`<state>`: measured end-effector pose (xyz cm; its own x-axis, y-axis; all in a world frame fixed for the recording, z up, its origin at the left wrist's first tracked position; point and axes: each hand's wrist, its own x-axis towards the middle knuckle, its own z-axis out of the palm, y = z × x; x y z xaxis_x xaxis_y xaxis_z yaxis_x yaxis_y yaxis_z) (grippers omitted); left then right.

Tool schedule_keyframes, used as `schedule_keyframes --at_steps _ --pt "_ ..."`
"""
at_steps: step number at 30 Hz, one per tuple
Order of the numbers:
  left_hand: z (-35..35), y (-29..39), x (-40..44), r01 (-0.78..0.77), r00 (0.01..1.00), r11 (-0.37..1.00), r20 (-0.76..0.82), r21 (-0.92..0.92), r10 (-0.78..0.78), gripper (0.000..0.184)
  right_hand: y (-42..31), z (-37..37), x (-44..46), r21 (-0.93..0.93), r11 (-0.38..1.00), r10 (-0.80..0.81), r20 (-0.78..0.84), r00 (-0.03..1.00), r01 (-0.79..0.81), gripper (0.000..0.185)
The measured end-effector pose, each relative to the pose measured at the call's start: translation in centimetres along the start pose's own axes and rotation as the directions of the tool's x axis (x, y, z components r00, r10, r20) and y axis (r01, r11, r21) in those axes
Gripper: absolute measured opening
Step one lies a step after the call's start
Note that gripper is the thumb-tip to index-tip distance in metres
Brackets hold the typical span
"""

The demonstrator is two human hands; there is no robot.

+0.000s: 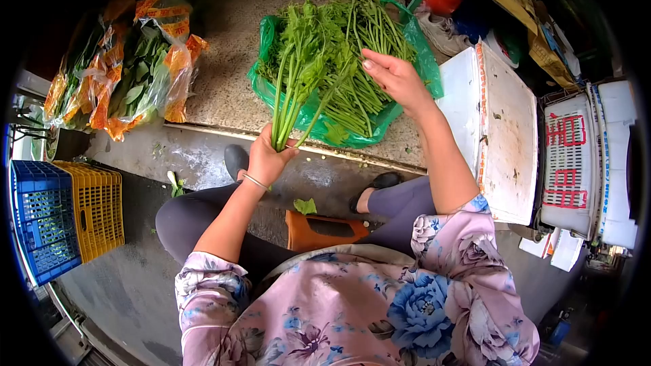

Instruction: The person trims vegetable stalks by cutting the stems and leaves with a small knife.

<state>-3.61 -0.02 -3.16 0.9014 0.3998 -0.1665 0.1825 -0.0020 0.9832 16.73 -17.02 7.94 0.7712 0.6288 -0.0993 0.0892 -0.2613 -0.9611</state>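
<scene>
My left hand point(267, 156) is closed round the lower ends of a bunch of leafy green stalks point(291, 91), whose leaves point up and away from me. To the right, my right hand point(399, 80) hovers over a pile of green stalks point(366, 95), its fingers stretched out and nothing visible in them. The pile lies on an opened green plastic bag point(424, 61) on the speckled stone ledge. Some leaves of the held bunch overlap the pile.
Orange-printed clear bags point(180, 74) of leafy greens lie at the left of the ledge point(220, 47). Blue point(44, 220) and yellow point(98, 210) crates stand lower left. White foam boxes point(508, 135) are on the right. An orange stool point(319, 230) shows between my legs.
</scene>
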Motion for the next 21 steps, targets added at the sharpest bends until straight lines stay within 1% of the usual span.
schedule_keyframes --at_steps 1,2,4,5,8,10,11,12,13,14,15,17,18,19,21 --pt "0.1 0.2 0.0 0.02 1.0 1.0 0.019 -0.006 -0.02 0.038 -0.5 -0.4 0.8 -0.028 0.999 -0.033 0.044 0.998 0.035 0.044" --pt "0.1 0.5 -0.2 0.024 0.999 1.0 0.022 0.004 -0.024 0.038 -1.0 -0.7 1.5 -0.105 0.994 0.016 0.073 0.997 -0.008 0.044" --pt "0.2 0.7 -0.3 0.017 0.999 1.0 0.033 0.026 -0.018 0.038 -2.2 -0.8 1.7 -0.172 0.98 0.115 0.106 0.988 -0.096 0.04" --pt "0.2 0.7 -0.3 0.006 0.999 0.999 0.04 0.05 -0.008 0.038 -2.0 -0.9 1.9 -0.172 0.98 0.117 0.106 0.987 -0.097 0.04" --pt "0.2 0.8 -0.4 -0.017 0.998 0.999 0.053 0.028 0.016 0.038 -0.7 -1.4 2.6 -0.197 0.978 0.08 0.08 0.994 -0.063 0.037" --pt "0.1 0.5 -0.4 -0.007 0.998 0.999 0.055 0.032 0.005 0.039 -0.4 -1.7 2.7 -0.251 0.968 0.004 0.054 0.999 0.01 0.034" --pt "0.1 0.4 -0.4 0.003 0.998 0.999 0.057 0.034 -0.005 0.04 -0.4 -2.2 2.7 -0.251 0.968 0.003 0.054 0.999 0.011 0.034" --pt "0.1 0.2 -0.3 0.002 0.998 0.999 0.056 0.034 -0.004 0.04 -1.0 -2.6 2.7 -0.436 0.9 0.008 0.008 1.0 -0.004 0.033" --pt "0.0 0.0 -0.3 0.001 0.998 1.0 0.059 0.027 -0.003 0.041 -1.3 -3.1 2.6 -0.604 0.797 0.004 -0.037 0.999 -0.026 0.033" --pt "0.1 -0.1 -0.4 0.002 0.998 1.0 0.061 0.017 -0.003 0.042 0.0 -4.0 3.2 -0.604 0.795 -0.128 -0.084 0.988 0.052 0.032" --pt "0.1 -0.1 -0.5 0.005 0.998 1.0 0.059 0.015 -0.006 0.042 -0.2 -4.1 3.1 -0.605 0.794 -0.126 -0.081 0.989 0.052 0.032" --pt "0.1 0.0 -0.4 -0.028 0.998 0.999 0.065 0.033 0.025 0.041 -0.6 -4.4 3.2 -0.499 0.858 -0.268 -0.226 0.937 0.125 0.03" --pt "0.1 0.1 -0.5 -0.027 0.998 0.999 0.065 0.034 0.025 0.041 -1.4 -3.6 2.7 -0.431 0.858 -0.364 -0.127 0.923 0.279 0.032" --pt "0.1 0.3 -0.5 -0.02 0.997 0.998 0.069 0.053 0.016 0.04 -2.4 -2.5 2.2 -0.43 0.859 -0.362 -0.129 0.923 0.277 0.032" --pt "0.2 0.5 -0.4 -0.017 0.997 0.997 0.083 0.079 0.011 0.04 -3.8 -0.8 1.7 -0.17 0.963 -0.209 0.018 0.978 0.209 0.038"
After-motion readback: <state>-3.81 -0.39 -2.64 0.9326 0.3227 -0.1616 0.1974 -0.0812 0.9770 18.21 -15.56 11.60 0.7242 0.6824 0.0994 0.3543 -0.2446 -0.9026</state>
